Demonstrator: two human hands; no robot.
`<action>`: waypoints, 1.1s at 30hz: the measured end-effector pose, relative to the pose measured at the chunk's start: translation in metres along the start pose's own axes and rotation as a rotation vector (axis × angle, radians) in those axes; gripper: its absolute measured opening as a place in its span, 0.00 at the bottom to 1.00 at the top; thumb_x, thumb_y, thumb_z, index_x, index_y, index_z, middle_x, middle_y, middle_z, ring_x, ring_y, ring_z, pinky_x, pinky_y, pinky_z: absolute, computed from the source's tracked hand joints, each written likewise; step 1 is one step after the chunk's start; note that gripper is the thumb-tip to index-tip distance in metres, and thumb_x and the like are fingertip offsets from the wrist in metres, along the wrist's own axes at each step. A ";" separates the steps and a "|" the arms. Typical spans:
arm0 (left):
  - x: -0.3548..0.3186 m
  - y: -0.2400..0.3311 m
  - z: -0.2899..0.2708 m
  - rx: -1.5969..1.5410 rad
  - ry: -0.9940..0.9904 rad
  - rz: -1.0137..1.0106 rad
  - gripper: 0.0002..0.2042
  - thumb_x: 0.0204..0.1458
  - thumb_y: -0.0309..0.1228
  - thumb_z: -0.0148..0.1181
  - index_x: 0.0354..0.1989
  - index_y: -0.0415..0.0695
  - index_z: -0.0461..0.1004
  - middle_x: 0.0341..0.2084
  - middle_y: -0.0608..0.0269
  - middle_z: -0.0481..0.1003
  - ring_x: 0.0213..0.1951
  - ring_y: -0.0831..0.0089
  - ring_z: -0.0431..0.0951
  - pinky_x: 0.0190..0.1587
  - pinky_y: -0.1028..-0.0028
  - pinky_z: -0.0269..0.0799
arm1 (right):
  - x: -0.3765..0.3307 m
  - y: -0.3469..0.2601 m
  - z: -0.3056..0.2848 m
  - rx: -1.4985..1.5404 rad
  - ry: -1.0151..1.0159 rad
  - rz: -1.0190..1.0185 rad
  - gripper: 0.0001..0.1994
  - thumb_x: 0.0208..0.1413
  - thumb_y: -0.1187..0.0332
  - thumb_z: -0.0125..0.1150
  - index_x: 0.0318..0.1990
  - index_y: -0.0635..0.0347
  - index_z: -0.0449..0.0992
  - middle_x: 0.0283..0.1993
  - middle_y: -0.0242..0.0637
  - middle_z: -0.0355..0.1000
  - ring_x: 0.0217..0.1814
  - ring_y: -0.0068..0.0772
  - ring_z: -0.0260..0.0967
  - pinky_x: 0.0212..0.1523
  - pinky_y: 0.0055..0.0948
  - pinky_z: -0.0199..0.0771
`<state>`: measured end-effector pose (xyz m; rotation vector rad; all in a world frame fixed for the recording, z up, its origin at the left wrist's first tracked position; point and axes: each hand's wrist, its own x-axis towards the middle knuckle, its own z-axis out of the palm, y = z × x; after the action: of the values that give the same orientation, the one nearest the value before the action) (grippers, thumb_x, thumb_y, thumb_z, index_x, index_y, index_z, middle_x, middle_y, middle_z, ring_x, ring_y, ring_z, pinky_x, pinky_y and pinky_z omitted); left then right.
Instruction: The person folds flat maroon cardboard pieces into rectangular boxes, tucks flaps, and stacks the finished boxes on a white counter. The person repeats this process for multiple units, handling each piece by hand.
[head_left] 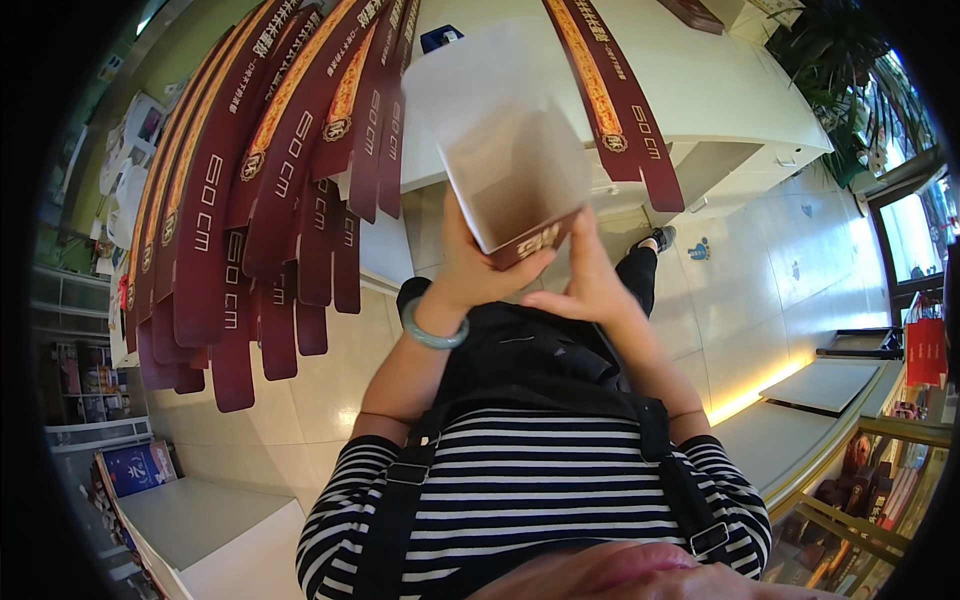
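In front of me a long dark red cardboard box [530,243] points away, its near end unfolded and its bare inside facing me. A pale flap [480,85] stands up from that end. My left hand [475,268] wraps round the box's left side and underside, with the thumb along the lower edge. Against the box's right edge lie the fingers of my right hand [594,278], stretched out, with its thumb held apart below the box. A jade-coloured bangle [432,327] sits on my left wrist.
Several flat dark red cartons [290,190] are stacked on the left, their ends hanging past the table edge. Another dark red carton [612,90] lies across the white counter [720,90]. A plant [850,75] stands far right. A glass display case [860,490] is at lower right.
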<state>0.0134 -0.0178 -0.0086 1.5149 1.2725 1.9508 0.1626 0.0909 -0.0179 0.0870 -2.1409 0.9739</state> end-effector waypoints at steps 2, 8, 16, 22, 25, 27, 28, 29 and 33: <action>0.000 0.013 -0.012 -0.227 -0.141 -0.224 0.48 0.38 0.31 0.80 0.68 0.36 0.55 0.61 0.53 0.66 0.61 0.62 0.70 0.61 0.63 0.67 | 0.012 -0.005 -0.013 0.174 0.082 -0.116 0.61 0.42 0.47 0.78 0.77 0.55 0.40 0.76 0.58 0.45 0.77 0.59 0.46 0.73 0.52 0.50; 0.005 0.026 0.014 0.115 -0.022 0.237 0.52 0.39 0.43 0.81 0.73 0.50 0.55 0.62 0.52 0.61 0.57 0.57 0.71 0.59 0.60 0.68 | 0.032 -0.012 -0.029 0.236 0.181 -0.359 0.56 0.44 0.56 0.81 0.75 0.55 0.45 0.73 0.56 0.52 0.73 0.58 0.55 0.68 0.53 0.59; 0.025 0.056 0.004 0.427 -0.179 0.333 0.28 0.47 0.42 0.75 0.57 0.51 0.72 0.57 0.50 0.63 0.49 0.55 0.76 0.49 0.63 0.76 | 0.037 -0.018 -0.038 0.143 0.146 -0.297 0.34 0.47 0.60 0.78 0.61 0.58 0.69 0.62 0.56 0.63 0.61 0.52 0.67 0.56 0.44 0.73; 0.023 0.039 0.003 0.470 -0.269 0.268 0.20 0.47 0.41 0.74 0.41 0.48 0.71 0.52 0.52 0.66 0.42 0.58 0.73 0.43 0.65 0.73 | 0.029 -0.003 -0.038 0.134 0.200 -0.202 0.23 0.48 0.53 0.77 0.29 0.62 0.70 0.58 0.51 0.61 0.47 0.38 0.67 0.43 0.29 0.68; 0.019 0.035 0.015 0.348 -0.172 0.286 0.29 0.43 0.38 0.78 0.51 0.50 0.68 0.57 0.50 0.66 0.50 0.53 0.73 0.50 0.62 0.74 | 0.034 -0.004 -0.039 0.194 0.286 -0.245 0.23 0.48 0.53 0.77 0.27 0.62 0.71 0.61 0.51 0.61 0.42 0.33 0.67 0.41 0.27 0.68; 0.013 0.026 0.015 0.307 -0.183 0.235 0.38 0.38 0.35 0.80 0.59 0.53 0.63 0.59 0.49 0.66 0.55 0.49 0.72 0.54 0.60 0.74 | 0.032 -0.008 -0.042 0.200 0.286 -0.197 0.20 0.48 0.56 0.77 0.26 0.61 0.72 0.62 0.51 0.60 0.44 0.32 0.68 0.41 0.27 0.68; 0.012 0.023 0.014 0.311 -0.184 0.232 0.38 0.38 0.34 0.80 0.58 0.53 0.64 0.58 0.49 0.66 0.55 0.49 0.72 0.54 0.59 0.74 | 0.033 -0.009 -0.042 0.226 0.285 -0.185 0.20 0.48 0.57 0.77 0.29 0.61 0.72 0.62 0.50 0.61 0.47 0.34 0.68 0.44 0.28 0.69; 0.012 0.021 0.013 0.313 -0.186 0.228 0.37 0.39 0.34 0.80 0.58 0.53 0.64 0.58 0.49 0.66 0.55 0.49 0.72 0.54 0.59 0.73 | 0.033 -0.012 -0.042 0.253 0.283 -0.170 0.20 0.48 0.57 0.77 0.33 0.60 0.72 0.61 0.49 0.61 0.50 0.35 0.68 0.47 0.30 0.69; 0.009 0.023 0.010 0.311 -0.193 0.207 0.36 0.39 0.33 0.80 0.58 0.53 0.64 0.57 0.49 0.66 0.54 0.48 0.72 0.54 0.59 0.73 | 0.055 -0.035 -0.042 0.549 0.299 -0.102 0.27 0.51 0.50 0.73 0.48 0.60 0.69 0.56 0.44 0.64 0.55 0.37 0.68 0.55 0.34 0.68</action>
<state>0.0245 -0.0192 0.0160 2.0054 1.4317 1.7281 0.1619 0.1071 0.0576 0.2950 -1.5412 1.3931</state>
